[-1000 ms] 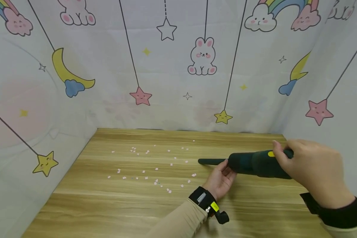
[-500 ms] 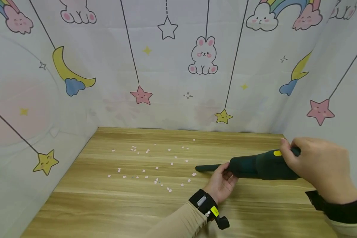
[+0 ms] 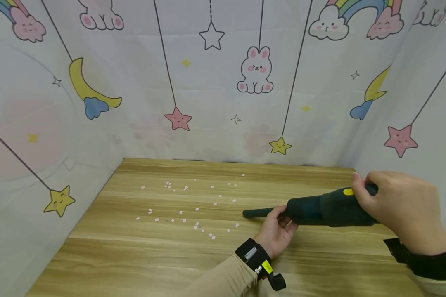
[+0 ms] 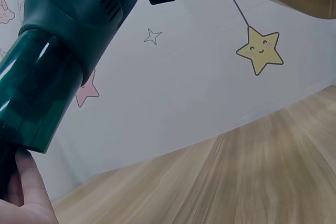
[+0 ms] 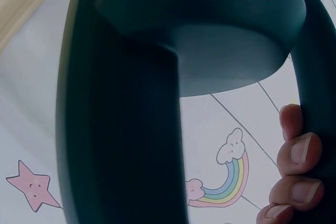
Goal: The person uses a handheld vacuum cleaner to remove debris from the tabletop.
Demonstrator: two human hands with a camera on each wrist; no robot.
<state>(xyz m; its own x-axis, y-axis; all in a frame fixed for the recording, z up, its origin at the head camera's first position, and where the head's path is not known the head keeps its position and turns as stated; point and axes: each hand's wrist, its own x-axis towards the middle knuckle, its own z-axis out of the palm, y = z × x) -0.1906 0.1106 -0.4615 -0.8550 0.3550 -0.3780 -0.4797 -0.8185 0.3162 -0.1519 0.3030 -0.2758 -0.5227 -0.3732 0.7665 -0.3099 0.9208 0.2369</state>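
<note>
A dark green handheld vacuum cleaner with a narrow nozzle spans the right half of the head view, its tip pointing left and low over the tabletop. My right hand grips the loop handle at the rear, fingers wrapped round it in the right wrist view. Under the front, my left hand holds the nozzle base, just ahead of the see-through dust cup. Small white paper bits lie scattered left of the nozzle tip, with one close beside it.
The wood-grain table meets a white printed cloth along its back edge. More cloth walls stand at left and right. Each wrist wears a black strap, the left one with a small yellow tag.
The vacuum's nozzle has swung down and slightly left, while the right hand has risen and shifted right. White bits near the tip no longer show. The left hand has moved little.
</note>
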